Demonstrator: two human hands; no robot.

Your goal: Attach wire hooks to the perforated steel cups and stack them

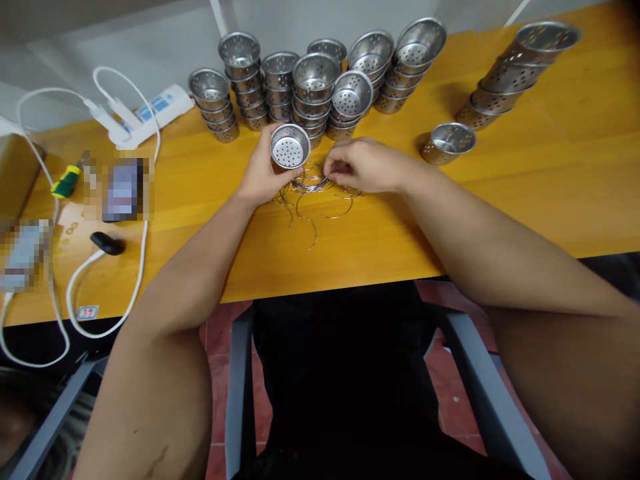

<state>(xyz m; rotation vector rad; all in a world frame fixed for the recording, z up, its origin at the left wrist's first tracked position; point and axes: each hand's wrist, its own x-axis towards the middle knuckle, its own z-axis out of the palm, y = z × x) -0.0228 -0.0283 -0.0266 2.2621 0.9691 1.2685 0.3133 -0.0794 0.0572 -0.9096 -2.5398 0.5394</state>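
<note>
My left hand [263, 170] is wrapped round a perforated metal cup [291, 147], its open top tilted toward me. Right of it, my right hand [357, 165] is closed in a pinch at a pile of thin curved wires [313, 183] on the table. A wire seems to be between its fingertips, though they partly hide it. More loose wires [314, 233] curl out toward the table's front edge. Just behind my hands stand several stacks of perforated metal cups [316, 80].
A single cup [449, 143] and a leaning stack of cups [507, 83] stand at the right. On the left lie a white power strip [150, 117], phone [124, 190], green-yellow screwdriver [67, 182], black plug-like piece [107, 243] and white cables [145, 253]. Chair arms [240, 387] flank me.
</note>
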